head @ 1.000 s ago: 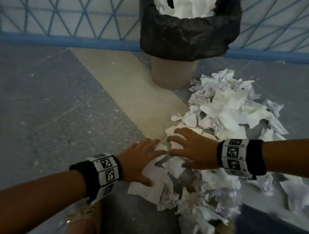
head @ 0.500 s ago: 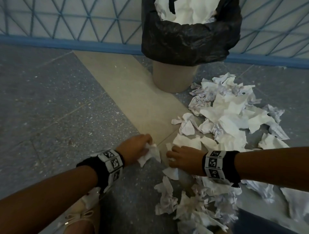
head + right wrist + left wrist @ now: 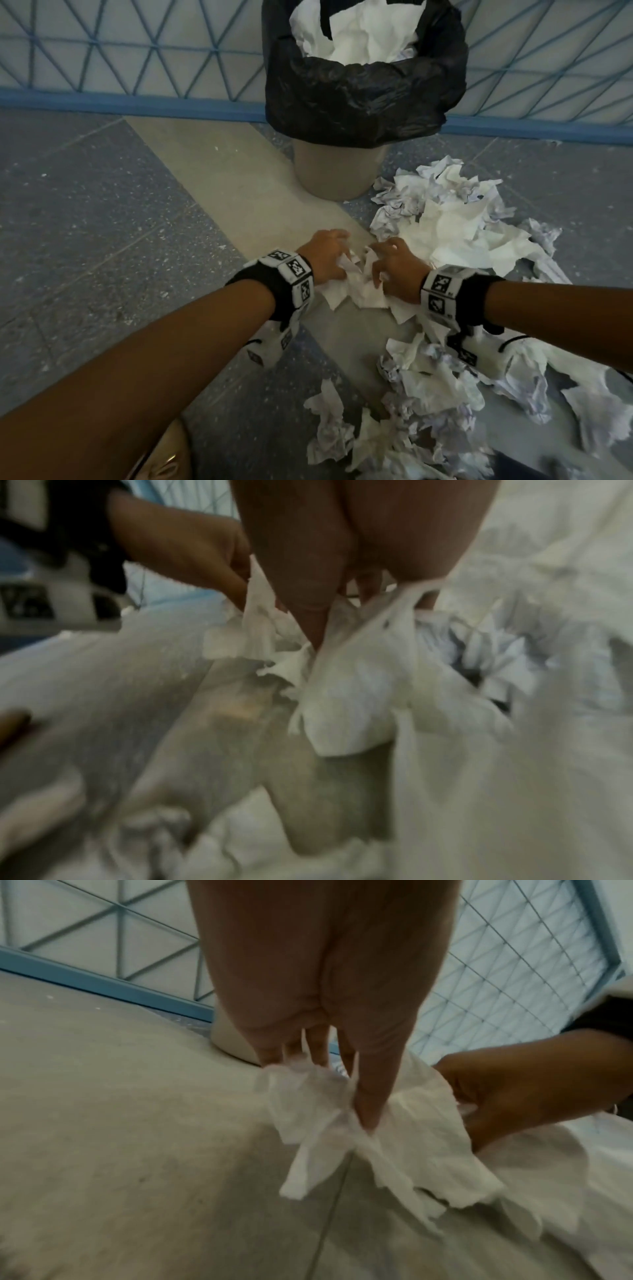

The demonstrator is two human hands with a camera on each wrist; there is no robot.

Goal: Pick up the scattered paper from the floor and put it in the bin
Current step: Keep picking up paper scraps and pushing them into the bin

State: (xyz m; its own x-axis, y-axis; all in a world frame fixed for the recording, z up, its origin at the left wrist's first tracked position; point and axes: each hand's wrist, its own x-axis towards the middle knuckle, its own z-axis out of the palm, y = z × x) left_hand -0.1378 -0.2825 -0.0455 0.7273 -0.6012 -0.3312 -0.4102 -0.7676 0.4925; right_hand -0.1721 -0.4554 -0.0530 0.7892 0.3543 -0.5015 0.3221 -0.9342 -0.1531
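Note:
Both hands are close together above the floor, in front of the bin point(image 3: 339, 171). My left hand point(image 3: 329, 255) grips a wad of white crumpled paper point(image 3: 356, 291), thumb pressed into it in the left wrist view point(image 3: 368, 1110). My right hand point(image 3: 394, 265) clutches the same bunch of paper point(image 3: 342, 704) from the right. The beige bin has a black liner point(image 3: 363, 99) and holds white paper point(image 3: 359, 34) near its rim. A heap of scattered paper point(image 3: 455, 226) lies right of the bin, and more paper point(image 3: 428, 394) lies near the bottom right.
A blue-framed panel point(image 3: 137, 48) with a triangle pattern runs behind the bin. The floor is grey speckled tile with a beige strip point(image 3: 219, 178) running diagonally. A tan shoe point(image 3: 164, 459) shows at the bottom edge.
Both hands went from lying flat on the paper to curling round it, then rose together toward the bin with the bunch.

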